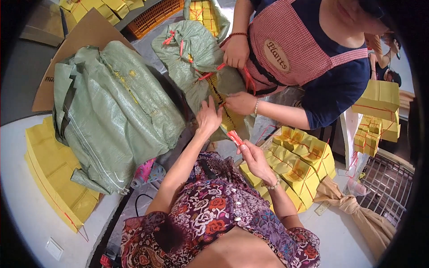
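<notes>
Red strips, one small bunch packed too tightly to count, jut from the right hand, whose grip is clamped on their near end. They sit just beside the near end of one green woven sack, which gapes along a black zigzag line over yellow contents. The left hand reaches onto that sack near the line, its grip loose, fingers spread apart. One co-worker in a checked apron has two hands there too: one just beyond the left hand, the other near a red tie. Two more green sacks lie around: one large sack to the left, one open sack behind. Outward come one cardboard sheet, one orange crate and, beside the right forearm, a stack of yellow bundles whose number I cannot tell.
</notes>
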A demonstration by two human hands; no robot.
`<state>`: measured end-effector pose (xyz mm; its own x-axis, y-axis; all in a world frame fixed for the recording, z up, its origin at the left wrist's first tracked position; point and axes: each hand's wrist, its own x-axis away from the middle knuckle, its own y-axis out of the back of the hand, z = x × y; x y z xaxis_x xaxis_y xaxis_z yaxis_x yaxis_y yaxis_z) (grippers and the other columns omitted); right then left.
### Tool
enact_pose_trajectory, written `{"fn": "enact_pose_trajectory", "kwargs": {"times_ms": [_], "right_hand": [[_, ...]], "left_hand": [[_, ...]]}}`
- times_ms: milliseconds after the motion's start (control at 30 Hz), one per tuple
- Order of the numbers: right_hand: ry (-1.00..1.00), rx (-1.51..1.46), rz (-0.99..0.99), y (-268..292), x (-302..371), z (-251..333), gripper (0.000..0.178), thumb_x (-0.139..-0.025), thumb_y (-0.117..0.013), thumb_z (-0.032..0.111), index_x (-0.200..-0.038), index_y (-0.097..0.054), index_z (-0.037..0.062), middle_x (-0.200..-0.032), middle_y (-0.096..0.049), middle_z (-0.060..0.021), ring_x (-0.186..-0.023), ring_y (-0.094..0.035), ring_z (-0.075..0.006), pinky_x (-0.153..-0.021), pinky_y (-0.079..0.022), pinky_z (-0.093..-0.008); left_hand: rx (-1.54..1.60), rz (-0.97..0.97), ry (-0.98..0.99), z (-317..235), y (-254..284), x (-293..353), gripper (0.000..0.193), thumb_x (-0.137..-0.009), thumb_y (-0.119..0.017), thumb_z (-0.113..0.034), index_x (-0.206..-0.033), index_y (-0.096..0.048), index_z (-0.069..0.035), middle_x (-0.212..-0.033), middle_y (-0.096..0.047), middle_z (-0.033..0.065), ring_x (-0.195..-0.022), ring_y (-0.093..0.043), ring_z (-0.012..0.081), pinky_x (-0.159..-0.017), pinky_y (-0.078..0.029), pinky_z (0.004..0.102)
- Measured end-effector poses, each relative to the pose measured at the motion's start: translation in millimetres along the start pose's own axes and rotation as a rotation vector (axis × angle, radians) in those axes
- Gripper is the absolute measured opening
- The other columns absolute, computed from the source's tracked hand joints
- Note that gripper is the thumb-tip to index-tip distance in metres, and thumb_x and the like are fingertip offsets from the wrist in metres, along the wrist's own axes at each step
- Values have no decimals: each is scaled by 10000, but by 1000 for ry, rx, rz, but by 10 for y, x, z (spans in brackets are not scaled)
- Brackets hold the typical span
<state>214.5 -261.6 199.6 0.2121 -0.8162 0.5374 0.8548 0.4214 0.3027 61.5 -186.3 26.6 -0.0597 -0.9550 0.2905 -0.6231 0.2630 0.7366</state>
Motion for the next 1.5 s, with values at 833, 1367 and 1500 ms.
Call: {"fn": "enact_pose_trajectory", "kwargs": {"times_ms": [833,1367,1500], "right_hand": [[54,388,26,-181,-581,-165,340,-885,-544,315,-890,-501,-23,-623,-523,-168,-560,-525,-284,-546,-415,-394],[21,316,-18,-86,-194,-450,278,-923,-481,291,-949,-497,15,-722,-573,-247,-741,-577,-430,-620,-441,-461],[102,284,-68,-117,-101,-470,255,-912,-508,275,-984,-501,31,-712,-586,-230,-708,-584,-424,-599,-450,-453]], "left_hand": [[1462,33,435,166,-261,520,258,-855,-528,24,-1108,-581,26,-960,-640,54,-846,-586,104,-766,-458,222],[1565,336,513,714,284,522,212,-900,-468,-29,-1099,-497,40,-1045,-590,101,-922,-603,195,-793,-512,312],[1325,348,475,782,363,526,221,-902,-468,-54,-1113,-498,3,-1014,-593,66,-837,-604,149,-698,-513,273]]}}
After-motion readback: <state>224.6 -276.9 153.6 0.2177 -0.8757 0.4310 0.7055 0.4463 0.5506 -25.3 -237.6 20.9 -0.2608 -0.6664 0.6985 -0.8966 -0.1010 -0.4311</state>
